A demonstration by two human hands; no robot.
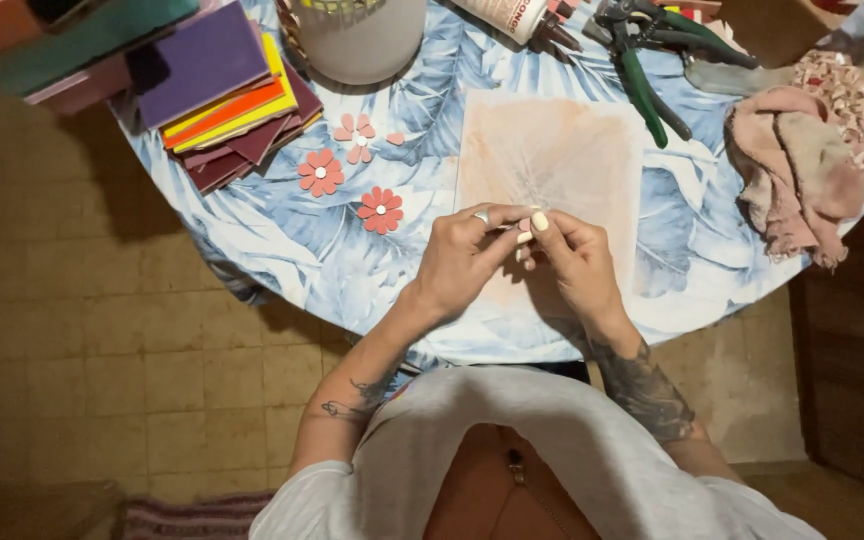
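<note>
Landmark: a pale peach rectangular sheet is laid flat on the round table covered with a blue-and-white leaf-print cloth.
Left hand: held over the near edge of the peach sheet, fingers curled and pinched together against the other hand; a ring is worn on one finger.
Right hand: held just beside the left hand, over the same edge of the sheet, fingertips closed in a pinch.
Small pale piece: gripped between the fingertips of both hands; its shape cannot be made out.
Three coral paper flowers with white centres: laid on the cloth to the left of the peach sheet, apart from both hands.
Stack of coloured foam sheets: placed further left of the sheet, past the flowers.
Green-handled pliers: laid just beyond the sheet's far right corner.
Crumpled pinkish rag: left to the right of the sheet.
White cylindrical container: stood beyond the sheet's far left corner.
</note>
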